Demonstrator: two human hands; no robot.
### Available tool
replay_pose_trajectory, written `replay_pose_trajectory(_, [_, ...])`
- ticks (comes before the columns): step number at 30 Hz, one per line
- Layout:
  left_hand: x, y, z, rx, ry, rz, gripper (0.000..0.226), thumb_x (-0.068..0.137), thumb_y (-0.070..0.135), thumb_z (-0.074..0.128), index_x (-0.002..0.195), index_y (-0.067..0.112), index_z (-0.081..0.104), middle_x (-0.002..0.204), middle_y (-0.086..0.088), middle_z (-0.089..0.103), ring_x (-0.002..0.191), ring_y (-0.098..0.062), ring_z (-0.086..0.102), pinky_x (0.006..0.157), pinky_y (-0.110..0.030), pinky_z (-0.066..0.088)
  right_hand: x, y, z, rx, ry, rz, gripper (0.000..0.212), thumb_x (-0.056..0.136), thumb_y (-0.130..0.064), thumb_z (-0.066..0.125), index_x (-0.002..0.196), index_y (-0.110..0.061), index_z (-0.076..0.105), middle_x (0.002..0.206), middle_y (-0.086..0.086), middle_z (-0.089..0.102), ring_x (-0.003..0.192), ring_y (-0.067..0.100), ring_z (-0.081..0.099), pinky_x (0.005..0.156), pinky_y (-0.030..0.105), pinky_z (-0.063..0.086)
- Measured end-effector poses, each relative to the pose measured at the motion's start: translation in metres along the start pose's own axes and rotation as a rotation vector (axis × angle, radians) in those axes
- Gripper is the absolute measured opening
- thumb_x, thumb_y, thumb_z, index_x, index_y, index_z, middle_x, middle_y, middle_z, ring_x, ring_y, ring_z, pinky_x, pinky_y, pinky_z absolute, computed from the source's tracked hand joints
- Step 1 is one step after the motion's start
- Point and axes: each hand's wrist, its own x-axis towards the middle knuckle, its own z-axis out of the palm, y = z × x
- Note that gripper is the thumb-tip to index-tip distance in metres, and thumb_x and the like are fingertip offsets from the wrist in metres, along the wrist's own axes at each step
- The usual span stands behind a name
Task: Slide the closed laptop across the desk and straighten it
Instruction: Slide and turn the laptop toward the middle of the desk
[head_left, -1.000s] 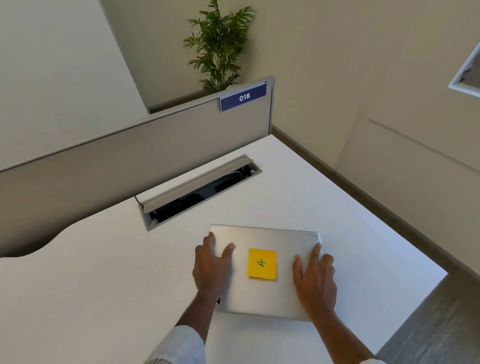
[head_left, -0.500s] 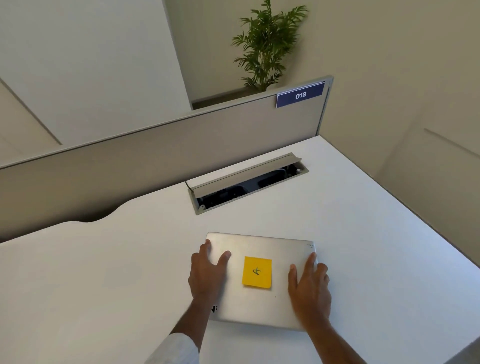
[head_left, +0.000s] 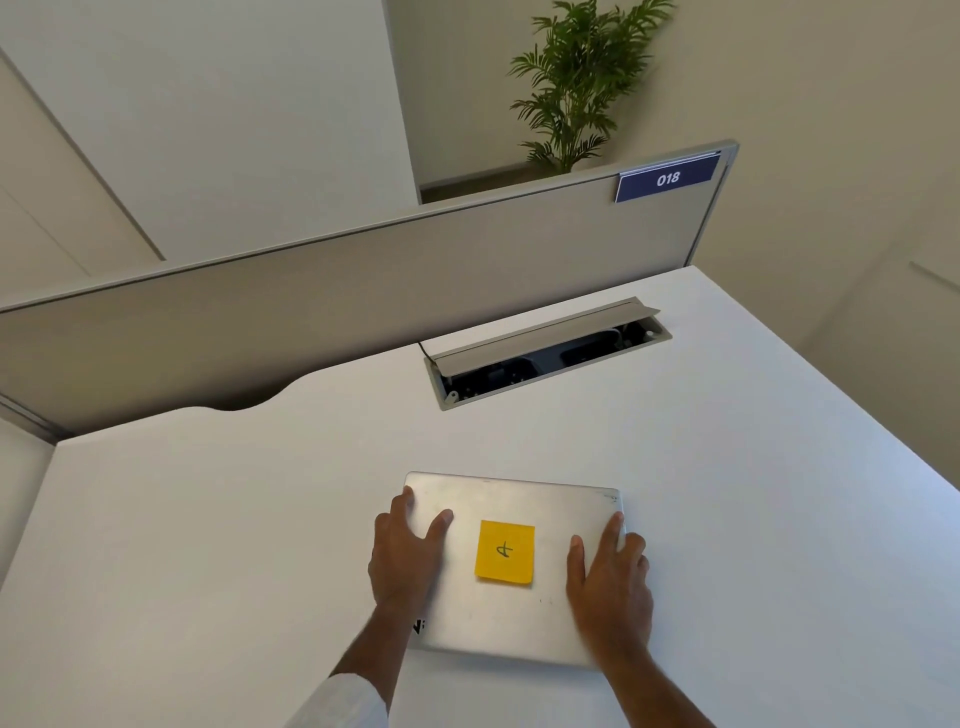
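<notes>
A closed silver laptop (head_left: 511, 499) lies flat on the white desk (head_left: 208, 545), a little below the middle of the head view. A yellow sticky note (head_left: 505, 552) with a handwritten mark sits in the centre of its lid. My left hand (head_left: 405, 561) rests on the laptop's left side, fingers over the left edge and thumb on the lid. My right hand (head_left: 610, 587) holds the right side the same way. The laptop's edges sit slightly askew to the desk's back edge.
An open cable tray (head_left: 545, 353) with a raised flap is set into the desk just behind the laptop. A grey partition (head_left: 311, 301) with a blue "018" label (head_left: 667, 179) runs along the back. The desk's right edge (head_left: 852, 384) slants away. A plant (head_left: 576, 78) stands beyond.
Both hands have slid the laptop leftward across the desk; it now lies under the cable tray's left end rather than its right end. My view has swung left with it.
</notes>
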Motion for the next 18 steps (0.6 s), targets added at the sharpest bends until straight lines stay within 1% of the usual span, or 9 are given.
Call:
replay_pose_trajectory(3, [0.004,-0.01,-0.005,0.01,-0.018,0.005,0.067,0.082,0.07,0.058,0.137,0.036,0.04,0.12,0.001,0.053,0.108,-0.026,0.06,0.085,-0.044,0.048,-0.006,-0.007,0.007,-0.008,-0.004,-0.006,0.07,0.096,-0.051,0.044,0.148,-0.007,0.032,0.114,0.013,0.047,0.094,0.033,0.057,0.057,0.041,0.054])
replay_pose_trajectory(6, [0.007,-0.02,-0.008,0.043,-0.038,0.029,0.065,0.088,0.065,0.054,0.142,0.033,0.037,0.122,-0.003,0.052,0.11,-0.028,0.058,0.085,-0.044,0.05,-0.01,-0.012,0.013,-0.023,-0.013,-0.009,0.07,0.096,-0.051,0.045,0.147,-0.006,0.033,0.116,0.014,0.048,0.095,0.033,0.057,0.057,0.041,0.054])
replay_pose_trajectory(10, [0.012,-0.023,-0.013,0.102,-0.053,0.084,0.056,0.098,0.05,0.046,0.147,0.027,0.033,0.125,-0.011,0.05,0.117,-0.033,0.053,0.091,-0.048,0.049,-0.012,-0.018,0.018,-0.039,-0.017,-0.011,0.071,0.096,-0.052,0.043,0.148,-0.005,0.031,0.118,0.016,0.047,0.098,0.034,0.057,0.06,0.043,0.055])
replay_pose_trajectory(12, [0.015,-0.022,-0.015,0.172,-0.05,0.105,0.054,0.101,0.043,0.041,0.151,0.022,0.031,0.123,-0.015,0.05,0.116,-0.036,0.051,0.093,-0.049,0.047,-0.011,-0.021,0.019,-0.043,-0.026,-0.011,0.071,0.097,-0.052,0.042,0.149,-0.005,0.03,0.119,0.016,0.047,0.1,0.035,0.056,0.062,0.044,0.055])
replay_pose_trajectory(14, [0.014,-0.02,-0.017,0.26,-0.037,0.125,0.053,0.104,0.038,0.037,0.152,0.019,0.029,0.122,-0.015,0.05,0.112,-0.035,0.051,0.091,-0.048,0.046,-0.013,-0.022,0.02,-0.044,-0.033,-0.013,0.071,0.097,-0.051,0.043,0.148,-0.003,0.031,0.118,0.018,0.048,0.099,0.036,0.056,0.061,0.045,0.055])
replay_pose_trajectory(18, [0.011,-0.018,-0.02,0.434,-0.038,0.186,0.051,0.105,0.03,0.032,0.153,0.013,0.026,0.118,-0.016,0.052,0.101,-0.033,0.053,0.08,-0.043,0.048,-0.014,-0.022,0.022,-0.077,-0.03,-0.026,0.069,0.097,-0.048,0.046,0.146,-0.001,0.034,0.113,0.019,0.05,0.093,0.036,0.057,0.057,0.043,0.054])
